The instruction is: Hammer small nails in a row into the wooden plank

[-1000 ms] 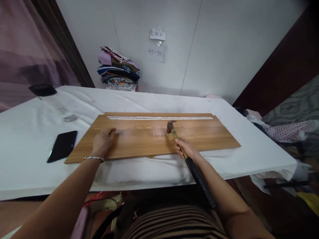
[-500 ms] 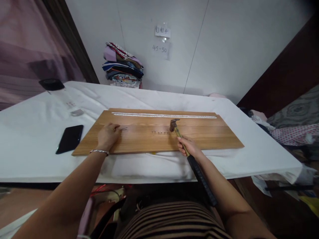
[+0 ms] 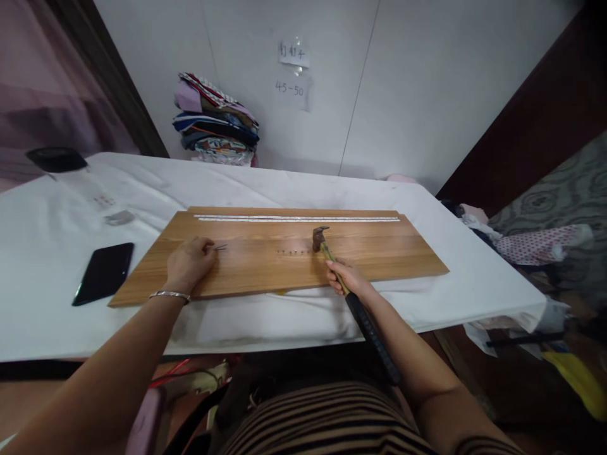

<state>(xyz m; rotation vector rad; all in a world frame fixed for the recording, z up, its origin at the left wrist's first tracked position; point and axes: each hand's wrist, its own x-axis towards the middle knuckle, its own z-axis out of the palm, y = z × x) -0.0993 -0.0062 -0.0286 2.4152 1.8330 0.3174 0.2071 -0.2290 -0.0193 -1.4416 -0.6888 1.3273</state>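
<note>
The hammer (image 3: pixel 363 317) slants over the board (image 3: pixel 253 272) and the front edge of the tabletop (image 3: pixel 294 325), right grip (image 3: pixel 347 278) closed round its handle. Beside its head runs a row of nails (image 3: pixel 295 252); the left grip (image 3: pixel 190 264) pinches thin nails (image 3: pixel 220 247). Nailing seems in hand; the next calls for upright setting.

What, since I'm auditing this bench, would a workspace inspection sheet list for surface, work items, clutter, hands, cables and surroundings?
Surface: white cloth-covered table, with creases; wooden board on top.
Work items: hammer, head above the board, contact unclear; row of small nail-like pieces on the board; white strips along its far side.
Clutter: black phone-like device, left of the board; small clear packet beyond it.
Hands: left hand pinches thin metal-looking pieces; right hand grips the hammer.
Cables: red cord-like strands below the table's near edge; ends unclear.
Surroundings: folded fabrics stacked by the wall; paper signs on it.
</note>
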